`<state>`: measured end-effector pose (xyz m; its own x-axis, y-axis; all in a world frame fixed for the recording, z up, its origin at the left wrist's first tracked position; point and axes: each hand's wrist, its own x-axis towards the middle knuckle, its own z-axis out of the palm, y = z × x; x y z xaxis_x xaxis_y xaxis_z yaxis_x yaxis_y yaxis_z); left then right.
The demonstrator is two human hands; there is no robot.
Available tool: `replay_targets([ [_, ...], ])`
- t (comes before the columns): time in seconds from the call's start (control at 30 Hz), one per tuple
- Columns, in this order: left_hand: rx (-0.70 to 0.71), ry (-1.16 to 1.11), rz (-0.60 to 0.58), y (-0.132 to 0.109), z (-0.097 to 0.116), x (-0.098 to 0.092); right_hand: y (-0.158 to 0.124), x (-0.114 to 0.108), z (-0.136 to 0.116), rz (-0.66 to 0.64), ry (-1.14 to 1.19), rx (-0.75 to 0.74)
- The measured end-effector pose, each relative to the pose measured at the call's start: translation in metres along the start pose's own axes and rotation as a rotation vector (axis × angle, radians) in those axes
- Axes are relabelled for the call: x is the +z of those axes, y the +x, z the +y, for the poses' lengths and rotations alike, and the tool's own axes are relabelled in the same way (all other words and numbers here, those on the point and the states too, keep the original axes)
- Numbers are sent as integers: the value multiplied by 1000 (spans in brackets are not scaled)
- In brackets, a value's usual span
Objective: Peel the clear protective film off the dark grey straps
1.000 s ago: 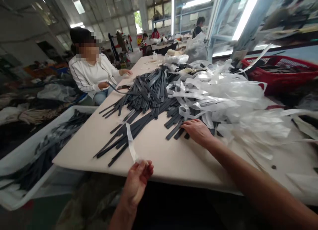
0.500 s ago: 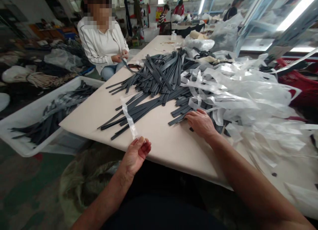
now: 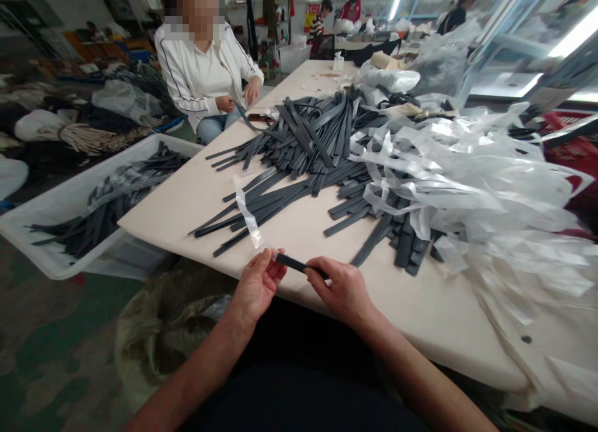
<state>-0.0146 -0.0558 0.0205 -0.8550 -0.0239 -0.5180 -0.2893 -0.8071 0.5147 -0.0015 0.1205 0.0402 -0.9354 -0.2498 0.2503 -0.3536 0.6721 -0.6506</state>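
Observation:
My left hand (image 3: 258,281) pinches one end of a translucent white plastic strip (image 3: 248,219), which trails away over the table. Between my two hands stretches the end of a dark grey strap (image 3: 295,263), its tip close to my left fingertips. My right hand (image 3: 341,287) is closed on that strap, thumb against fingers, and the rest of it runs back toward the pile. A heap of dark grey straps (image 3: 303,133) lies beyond my hands. Several more straps (image 3: 266,201) fan out toward the table's left edge.
Translucent plastic sheets and strips (image 3: 471,170) cover the right side of the cream table (image 3: 182,230). A white bin (image 3: 60,267) of straps stands at the left. Across the table corner sits a person in a white jacket (image 3: 200,77), holding a strap. A sack (image 3: 149,332) lies below.
My right hand has come from the strap pile over to my left hand, bringing a strap end. My left hand keeps its pinch on the plastic strip. The view has shifted slightly.

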Motion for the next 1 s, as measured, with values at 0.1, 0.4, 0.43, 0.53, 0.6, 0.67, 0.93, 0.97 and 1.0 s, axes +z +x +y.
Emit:
replay_targets([
  [0.1, -13, 13, -6, -1, -3, 0, 0, 1, 1, -3, -31, 18],
  [0.4, -8, 2, -21, -3, -5, -1, -4, 2, 1, 26, -54, 9],
  [0.43, -4, 9, -24, -3, -6, -1, -3, 2, 1, 28, -69, 7],
  [0.53, 20, 34, -41, -5, -11, -1, -3, 5, 0, 43, -113, -6],
  [0.6, 24, 55, -64, -7, -16, -2, -1, 8, -2, 47, -140, -26],
  [0.67, 24, 77, -100, -8, -20, -3, 1, 11, -4, 34, -154, -61],
  [0.93, 126, 26, -18, 8, 0, -6, -8, -30, 19, -103, -135, -172],
  [0.97, 139, 22, -15, 11, 5, -6, -15, -38, 29, -108, -136, -182],
  [1.0, 151, 20, -13, 12, 9, -6, -24, -46, 39, -112, -132, -193],
])
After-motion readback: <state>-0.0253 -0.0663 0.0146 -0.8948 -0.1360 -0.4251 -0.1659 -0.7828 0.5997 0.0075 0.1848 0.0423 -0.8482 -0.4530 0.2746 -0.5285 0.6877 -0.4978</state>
